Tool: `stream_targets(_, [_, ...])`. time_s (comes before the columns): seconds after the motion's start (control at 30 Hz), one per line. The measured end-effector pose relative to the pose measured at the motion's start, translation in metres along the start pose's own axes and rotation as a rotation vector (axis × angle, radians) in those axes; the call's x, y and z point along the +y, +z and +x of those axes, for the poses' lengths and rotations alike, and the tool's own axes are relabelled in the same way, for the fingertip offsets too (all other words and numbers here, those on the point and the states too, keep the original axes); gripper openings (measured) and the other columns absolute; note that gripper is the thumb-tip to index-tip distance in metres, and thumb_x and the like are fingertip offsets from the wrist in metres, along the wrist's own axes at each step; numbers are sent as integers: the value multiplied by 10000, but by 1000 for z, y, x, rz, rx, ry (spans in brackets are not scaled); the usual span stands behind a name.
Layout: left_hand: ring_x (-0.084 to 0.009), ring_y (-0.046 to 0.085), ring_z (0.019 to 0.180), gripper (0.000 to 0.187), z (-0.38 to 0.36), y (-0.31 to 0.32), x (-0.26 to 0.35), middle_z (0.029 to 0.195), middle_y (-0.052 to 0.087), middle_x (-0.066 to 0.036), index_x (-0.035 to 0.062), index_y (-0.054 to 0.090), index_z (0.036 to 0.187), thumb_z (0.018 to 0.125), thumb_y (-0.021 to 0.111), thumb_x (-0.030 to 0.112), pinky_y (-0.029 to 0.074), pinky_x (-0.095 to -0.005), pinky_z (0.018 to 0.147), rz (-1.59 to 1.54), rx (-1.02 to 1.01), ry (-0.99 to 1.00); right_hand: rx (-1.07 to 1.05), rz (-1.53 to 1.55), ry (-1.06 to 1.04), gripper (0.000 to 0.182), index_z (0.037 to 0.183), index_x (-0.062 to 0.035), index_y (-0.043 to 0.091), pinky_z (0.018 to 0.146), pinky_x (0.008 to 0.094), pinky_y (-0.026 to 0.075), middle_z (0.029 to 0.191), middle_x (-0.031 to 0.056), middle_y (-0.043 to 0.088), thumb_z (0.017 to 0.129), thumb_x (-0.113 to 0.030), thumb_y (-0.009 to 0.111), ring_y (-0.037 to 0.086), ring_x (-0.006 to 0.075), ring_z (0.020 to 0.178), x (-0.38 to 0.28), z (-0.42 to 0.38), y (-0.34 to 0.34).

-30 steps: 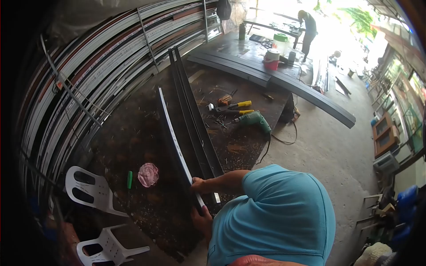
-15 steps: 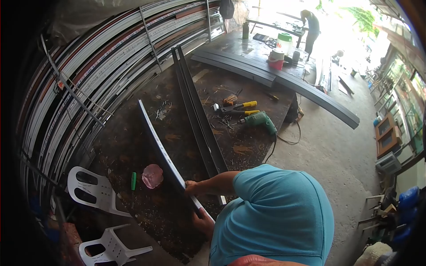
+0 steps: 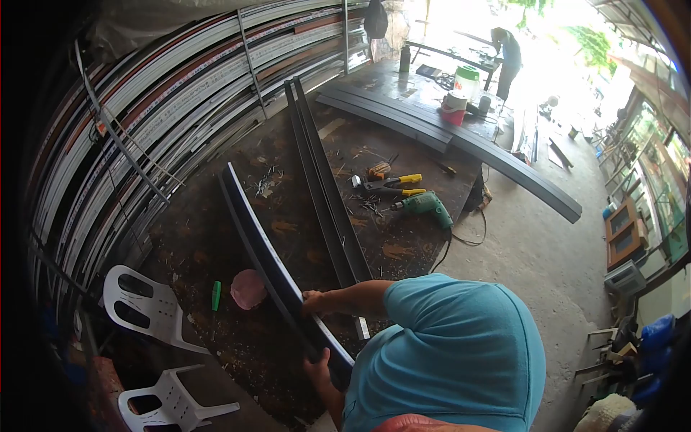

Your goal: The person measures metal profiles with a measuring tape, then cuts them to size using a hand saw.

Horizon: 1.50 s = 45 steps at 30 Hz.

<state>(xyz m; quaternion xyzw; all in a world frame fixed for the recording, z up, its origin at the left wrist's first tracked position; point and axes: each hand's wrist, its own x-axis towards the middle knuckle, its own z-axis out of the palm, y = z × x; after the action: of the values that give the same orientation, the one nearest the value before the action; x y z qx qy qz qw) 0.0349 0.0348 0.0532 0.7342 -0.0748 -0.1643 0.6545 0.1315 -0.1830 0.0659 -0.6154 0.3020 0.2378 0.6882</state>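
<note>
A long dark metal profile point(image 3: 270, 270) with a pale upper edge slants across the dark work table, its near end by my body. My right hand point(image 3: 311, 303) is closed on its pale edge. Nearer my body, my left hand point(image 3: 320, 366) is closed at the profile's lower dark side, its fingers partly hidden. Beyond the profile lie a pink dish-like item point(image 3: 248, 289), partly covered by it, and a green-handled screwdriver point(image 3: 216, 295). Another pair of long dark profiles point(image 3: 321, 169) rests alongside, close to my right forearm.
A green power drill point(image 3: 426, 207) and yellow-handled pliers-like tool point(image 3: 394, 184) lie on the table point(image 3: 392, 248). Grey profiles point(image 3: 461, 140) overhang its edge. White plastic chairs point(image 3: 147, 306) stand beside it. Racked long bars point(image 3: 209, 86) line one side. Another person point(image 3: 509, 61) bends at a far bench.
The held profile has been rolled, so its broad dark side now shows and covers part of the pink item. My left hand has shifted slightly outward and down along with it.
</note>
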Motion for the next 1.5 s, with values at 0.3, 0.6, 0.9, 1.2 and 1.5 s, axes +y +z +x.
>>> stream_targets(0.3, [-262,593,1056,558,4,-25,-50,1164,620,-148,-57,541,1259,724,674,30,440,-342,966,-45,-52,-304,401,-553,-159,508,1203,-103,659,924,364,545,1183,166,663,701,-164,614,643,310,1108,25,3,-12])
stream_targets(0.6, [-292,600,1047,454,-5,-1,-60,1161,621,-231,-82,516,1267,909,593,186,433,-364,945,308,139,-47,228,-192,-603,412,1137,-22,661,865,330,537,1047,133,711,776,-211,722,686,220,969,39,-81,-83])
stream_targets(0.9, [-389,586,925,332,-35,46,-36,1025,604,-258,-62,626,1134,941,571,203,460,-424,844,696,184,-197,931,78,-650,296,1065,-11,700,797,300,537,949,113,727,811,-162,673,692,178,871,80,-151,-321])
stream_targets(1.2, [-426,630,948,374,-58,78,-44,1029,641,-271,-10,657,1176,875,645,211,507,-468,834,1072,217,-53,1689,-866,-445,454,1140,-40,623,859,447,516,1058,182,655,700,-148,645,641,353,983,169,-90,-650])
stream_targets(1.5, [-385,672,875,378,-51,115,-13,944,681,-255,-27,682,1098,828,695,236,531,-412,775,921,180,-105,1251,-1008,158,420,1157,21,581,902,407,495,1139,158,635,900,-309,605,619,284,1074,188,-75,-707])
